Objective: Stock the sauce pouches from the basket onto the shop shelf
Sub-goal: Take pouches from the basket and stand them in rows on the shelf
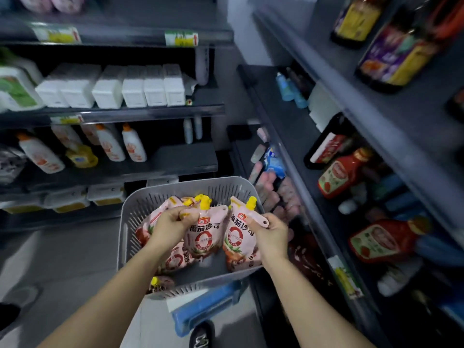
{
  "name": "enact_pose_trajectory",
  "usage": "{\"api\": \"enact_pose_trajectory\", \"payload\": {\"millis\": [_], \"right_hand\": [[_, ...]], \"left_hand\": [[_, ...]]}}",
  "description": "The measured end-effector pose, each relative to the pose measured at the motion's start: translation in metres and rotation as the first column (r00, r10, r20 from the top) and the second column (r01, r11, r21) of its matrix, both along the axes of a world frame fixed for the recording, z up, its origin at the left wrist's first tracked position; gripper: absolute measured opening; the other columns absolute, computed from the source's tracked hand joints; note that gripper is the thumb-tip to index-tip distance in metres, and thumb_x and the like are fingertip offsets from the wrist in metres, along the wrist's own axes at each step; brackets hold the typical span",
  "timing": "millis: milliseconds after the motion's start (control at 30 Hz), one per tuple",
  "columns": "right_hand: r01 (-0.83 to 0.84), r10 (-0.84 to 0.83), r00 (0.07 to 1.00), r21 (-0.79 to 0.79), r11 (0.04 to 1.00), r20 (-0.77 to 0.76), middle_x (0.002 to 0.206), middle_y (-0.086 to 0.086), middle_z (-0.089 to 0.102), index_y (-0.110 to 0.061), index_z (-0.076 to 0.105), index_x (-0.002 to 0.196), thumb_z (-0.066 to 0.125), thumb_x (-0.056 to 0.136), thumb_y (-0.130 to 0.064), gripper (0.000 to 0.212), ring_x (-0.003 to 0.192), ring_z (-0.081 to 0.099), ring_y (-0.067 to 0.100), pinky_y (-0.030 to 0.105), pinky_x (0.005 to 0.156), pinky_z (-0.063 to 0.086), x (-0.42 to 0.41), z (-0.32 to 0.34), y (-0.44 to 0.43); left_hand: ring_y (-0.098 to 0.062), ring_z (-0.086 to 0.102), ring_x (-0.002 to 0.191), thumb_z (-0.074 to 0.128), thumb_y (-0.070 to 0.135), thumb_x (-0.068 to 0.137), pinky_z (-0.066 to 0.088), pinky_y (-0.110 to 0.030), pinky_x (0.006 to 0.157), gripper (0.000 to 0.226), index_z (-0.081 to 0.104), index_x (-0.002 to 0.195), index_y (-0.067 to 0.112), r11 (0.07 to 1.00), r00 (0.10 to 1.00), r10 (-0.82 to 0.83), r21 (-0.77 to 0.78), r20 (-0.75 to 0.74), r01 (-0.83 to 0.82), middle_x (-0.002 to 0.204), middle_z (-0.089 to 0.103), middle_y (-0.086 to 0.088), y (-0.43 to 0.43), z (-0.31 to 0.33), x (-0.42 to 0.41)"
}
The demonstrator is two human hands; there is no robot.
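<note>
A grey slotted basket (130, 237) sits low in front of me and holds several pink sauce pouches with yellow caps. My left hand (170, 222) grips the top of one pouch (204, 241) near its cap, above the basket's middle. Over the basket's right side, my right hand (270, 231) pinches the upper corner of a second pouch (237, 243), which is upright. More pouches (160, 282) lie underneath. The shop shelf (296, 151) with red ketchup bottles (339, 175) runs along the right.
A blue stool or stand (203, 307) carries the basket. Dark shelves on the left hold white boxes (113, 89) and white bottles (133, 144). Dark sauce bottles (394, 56) stand on the upper right shelf. A shoe (200, 335) shows at the bottom on the grey floor.
</note>
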State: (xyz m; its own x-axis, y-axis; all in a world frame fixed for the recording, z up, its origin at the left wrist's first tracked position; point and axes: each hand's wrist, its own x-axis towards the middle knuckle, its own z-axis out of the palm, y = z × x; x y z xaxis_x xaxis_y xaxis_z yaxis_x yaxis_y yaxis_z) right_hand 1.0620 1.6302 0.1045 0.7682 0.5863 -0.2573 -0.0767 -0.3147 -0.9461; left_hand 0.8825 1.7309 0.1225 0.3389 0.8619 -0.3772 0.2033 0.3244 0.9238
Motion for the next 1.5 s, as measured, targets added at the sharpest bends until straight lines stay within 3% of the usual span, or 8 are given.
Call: {"api": "enact_pose_trajectory", "payload": {"millis": [233, 333, 567, 900, 1000, 1133, 1300, 1500], "right_hand": [[0.024, -0.046, 0.987, 0.139, 0.990, 0.156, 0.073, 0.001, 0.072, -0.033, 0.068, 0.066, 0.078, 0.068, -0.033, 0.011, 0.073, 0.068, 0.026, 0.044, 0.072, 0.057, -0.004, 0.080, -0.071], [0.039, -0.083, 0.978, 0.223, 0.974, 0.191, 0.067, 0.000, 0.067, -0.030, 0.063, 0.058, 0.076, 0.078, -0.013, 0.029, 0.067, 0.063, 0.020, 0.040, 0.065, 0.052, -0.004, 0.114, -0.103], [0.143, -0.246, 0.923, 0.330, 0.933, 0.296, 0.062, -0.001, 0.068, -0.017, 0.060, 0.063, 0.075, 0.079, -0.007, 0.024, 0.061, 0.064, 0.012, 0.031, 0.055, 0.052, -0.004, 0.183, -0.176], [0.353, -0.487, 0.728, 0.346, 0.870, 0.483, 0.061, 0.014, 0.056, 0.000, 0.051, 0.066, 0.074, 0.078, -0.012, 0.028, 0.058, 0.054, 0.028, 0.041, 0.053, 0.045, -0.012, 0.258, -0.290], [0.404, -0.552, 0.686, 0.383, 0.830, 0.473, 0.068, 0.023, 0.060, -0.004, 0.054, 0.067, 0.074, 0.077, -0.014, 0.025, 0.061, 0.058, 0.027, 0.049, 0.056, 0.051, -0.016, 0.279, -0.330], [0.449, -0.637, 0.647, 0.466, 0.763, 0.420, 0.081, 0.026, 0.068, -0.003, 0.061, 0.076, 0.075, 0.079, -0.011, 0.016, 0.076, 0.069, 0.042, 0.058, 0.065, 0.057, -0.018, 0.306, -0.384], [0.498, -0.713, 0.621, 0.539, 0.679, 0.325, 0.088, 0.008, 0.076, -0.009, 0.069, 0.097, 0.073, 0.082, -0.008, 0.016, 0.081, 0.074, 0.025, 0.046, 0.074, 0.060, -0.013, 0.337, -0.448], [0.495, -0.762, 0.556, 0.603, 0.625, 0.333, 0.078, 0.004, 0.076, -0.013, 0.070, 0.083, 0.071, 0.082, -0.002, 0.011, 0.075, 0.074, 0.022, 0.036, 0.064, 0.058, 0.008, 0.358, -0.518]], "left_hand": [[-0.027, 0.067, 0.084, 0.069, 0.014, 0.084, 0.052, -0.052, 0.091, 0.009, 0.075, 0.077, 0.014, 0.988, 0.992, -0.103, 0.121, 0.070, 0.094, 0.084, 0.075, -0.011, -0.047, 0.077, 0.009], [-0.029, 0.069, 0.083, 0.066, 0.013, 0.087, 0.055, -0.049, 0.087, 0.010, 0.072, 0.087, 0.005, 0.971, 0.979, -0.178, 0.181, 0.099, 0.158, 0.087, 0.074, -0.016, -0.071, 0.112, 0.016], [-0.018, 0.064, 0.068, 0.064, 0.006, 0.087, 0.053, -0.032, 0.066, 0.011, 0.070, 0.090, -0.002, 0.878, 0.900, -0.402, 0.351, 0.169, 0.327, 0.074, 0.070, -0.010, -0.119, 0.174, 0.041], [-0.022, 0.065, 0.075, 0.063, 0.002, 0.087, 0.053, -0.034, 0.074, 0.013, 0.068, 0.093, -0.008, 0.672, 0.668, -0.711, 0.494, 0.221, 0.552, 0.084, 0.072, -0.019, -0.186, 0.240, 0.090], [-0.003, 0.064, 0.056, 0.060, -0.001, 0.088, 0.050, -0.016, 0.052, 0.010, 0.069, 0.086, 0.004, 0.616, 0.580, -0.774, 0.516, 0.255, 0.595, 0.063, 0.072, 0.003, -0.217, 0.259, 0.107], [-0.003, 0.059, 0.041, 0.058, -0.001, 0.089, 0.044, -0.015, 0.039, 0.010, 0.067, 0.088, 0.002, 0.554, 0.463, -0.832, 0.502, 0.306, 0.664, 0.059, 0.069, -0.002, -0.263, 0.284, 0.128], [-0.005, 0.066, 0.057, 0.060, 0.001, 0.088, 0.053, -0.020, 0.053, 0.015, 0.069, 0.083, 0.012, 0.484, 0.352, -0.874, 0.542, 0.334, 0.687, 0.063, 0.072, 0.003, -0.319, 0.309, 0.161], [-0.006, 0.068, 0.059, 0.059, 0.001, 0.089, 0.052, -0.018, 0.052, 0.014, 0.069, 0.087, 0.011, 0.446, 0.266, -0.886, 0.542, 0.381, 0.712, 0.066, 0.074, 0.002, -0.385, 0.329, 0.204]]}}
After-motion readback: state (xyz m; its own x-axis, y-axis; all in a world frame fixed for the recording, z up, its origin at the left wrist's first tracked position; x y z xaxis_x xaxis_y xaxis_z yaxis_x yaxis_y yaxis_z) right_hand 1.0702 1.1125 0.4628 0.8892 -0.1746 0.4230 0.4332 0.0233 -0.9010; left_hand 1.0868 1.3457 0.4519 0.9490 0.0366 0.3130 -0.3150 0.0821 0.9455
